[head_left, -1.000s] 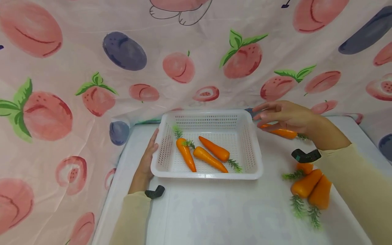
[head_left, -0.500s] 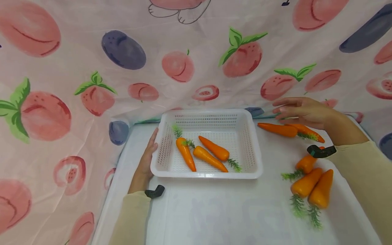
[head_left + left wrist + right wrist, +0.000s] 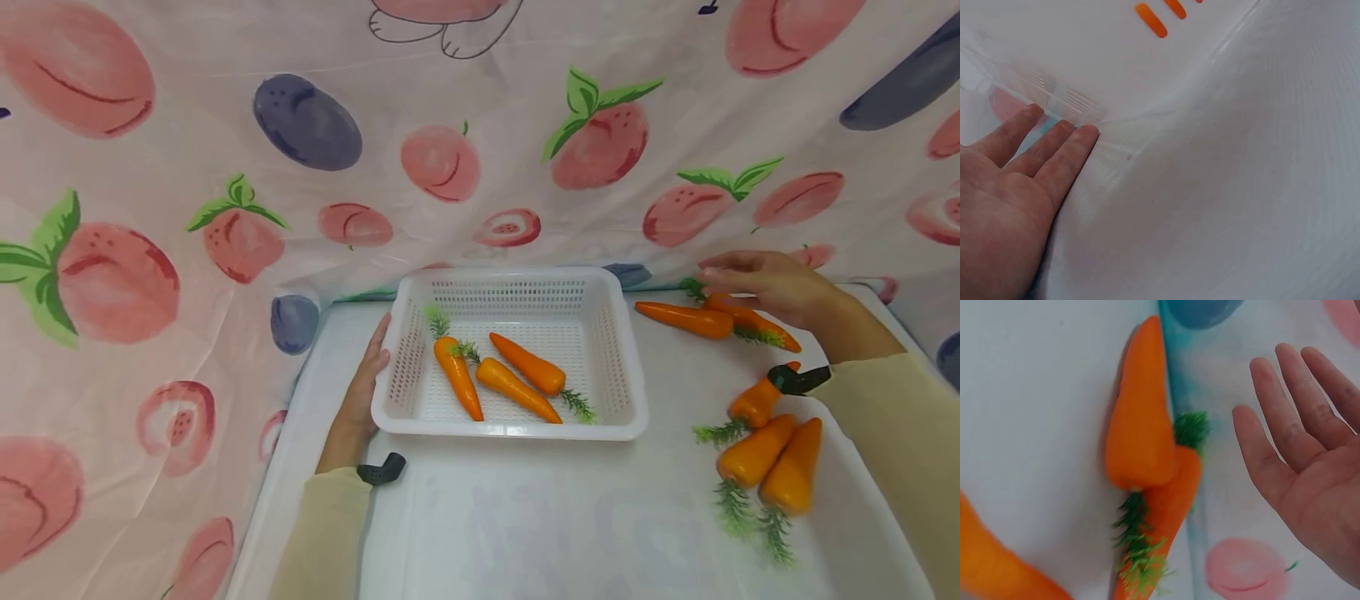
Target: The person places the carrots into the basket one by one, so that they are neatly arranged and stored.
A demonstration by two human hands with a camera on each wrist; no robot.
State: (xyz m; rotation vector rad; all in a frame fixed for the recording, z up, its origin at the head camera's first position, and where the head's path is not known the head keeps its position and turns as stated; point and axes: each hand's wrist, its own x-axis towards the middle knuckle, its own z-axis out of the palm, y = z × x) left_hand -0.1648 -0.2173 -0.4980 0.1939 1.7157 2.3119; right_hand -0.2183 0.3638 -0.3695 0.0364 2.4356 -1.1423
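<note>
A white plastic basket (image 3: 510, 430) with slotted walls holds three orange carrots with green tops, one of them a carrot (image 3: 457, 379) at its left. My left hand (image 3: 358, 392) lies along the basket's left wall, fingers straight against it. At the table's back right, my right hand (image 3: 772, 283) hovers over two carrots, its fingers extended and nothing in them. The right wrist view shows one carrot (image 3: 1141, 412) lying partly across another carrot (image 3: 1175, 500), with the open palm beside them.
Several more carrots lie at the right by the forearm, including a carrot (image 3: 793, 467) near the white table's (image 3: 555, 517) right edge. A fruit-print cloth (image 3: 337, 50) hangs behind and to the left of the table.
My right hand has moved right, away from the basket's corner, then dipped slightly over the back carrots, uncovering them. The left hand and basket stay put.
</note>
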